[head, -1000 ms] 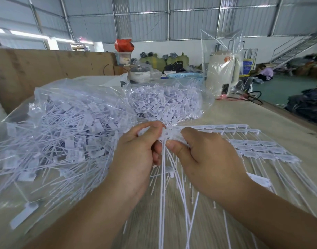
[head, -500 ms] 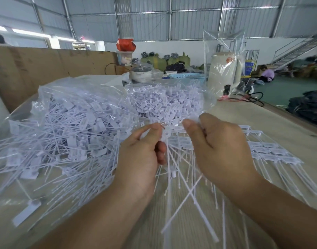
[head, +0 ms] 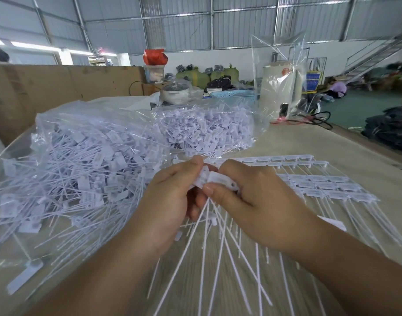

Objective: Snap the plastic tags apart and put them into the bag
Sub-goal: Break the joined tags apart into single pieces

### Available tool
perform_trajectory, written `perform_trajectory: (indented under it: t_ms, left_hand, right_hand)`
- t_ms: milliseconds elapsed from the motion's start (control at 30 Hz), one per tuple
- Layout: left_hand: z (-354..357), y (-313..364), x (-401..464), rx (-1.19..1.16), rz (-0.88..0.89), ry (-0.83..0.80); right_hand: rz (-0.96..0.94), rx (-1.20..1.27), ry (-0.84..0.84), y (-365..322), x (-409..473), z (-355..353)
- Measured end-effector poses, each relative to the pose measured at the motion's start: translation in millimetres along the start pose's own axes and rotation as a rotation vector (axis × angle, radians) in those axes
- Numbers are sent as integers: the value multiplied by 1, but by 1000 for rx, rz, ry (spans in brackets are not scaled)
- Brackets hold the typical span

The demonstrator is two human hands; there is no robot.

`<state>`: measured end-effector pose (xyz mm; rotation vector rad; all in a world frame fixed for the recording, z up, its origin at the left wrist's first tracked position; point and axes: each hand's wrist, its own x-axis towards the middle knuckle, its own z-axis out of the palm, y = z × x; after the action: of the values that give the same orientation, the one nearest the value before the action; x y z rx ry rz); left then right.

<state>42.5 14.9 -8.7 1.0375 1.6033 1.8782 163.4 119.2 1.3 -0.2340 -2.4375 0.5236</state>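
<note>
The fingers (head: 196, 163) of the left hand (head: 170, 206) are curled and clamped on one end of a small bunch of white tags (head: 210, 179), with the thumb pressed on top. The fingers (head: 214, 191) of the right hand (head: 261, 208) are pinched on the other end of the same bunch, thumb toward the camera and forefinger bent over the far side. The two grips are set just beside each other, nearly touching. The bunch is held above the table (head: 327, 142), and its thin white tails (head: 220, 254) are fanned downward and toward the camera from below the fingers.

Left of the fingers, a large clear bag (head: 81, 169) is seen lying on the table, heaped with separated tags; a few loose ones are spread at its near edge. Beyond the fingers, a second clear bag (head: 209, 131), also filled with tags, is laid just behind the first. Right of the fingers, unsplit strips (head: 327, 185) of tags are laid flat on the table in overlapping rows, heads away from the camera and tails toward it. Farther off, behind and to the right, a cream appliance (head: 279, 87) covered by upright clear plastic is stood at the table's far end.
</note>
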Motion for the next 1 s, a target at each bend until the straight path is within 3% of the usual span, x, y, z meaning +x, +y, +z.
perform_trajectory:
  t_ms: [367,667,1000]
  left_hand:
    - [-13,6,5,58,-68,-93]
    - [-23,8,9,146,-94,-68]
    - [-13,-4,4,49,-52,-131]
  right_hand:
    - [-26,8,11,0,-1,2]
    - [-33,116,12,4,0,4]
    - [47,168,3,10,0,9]
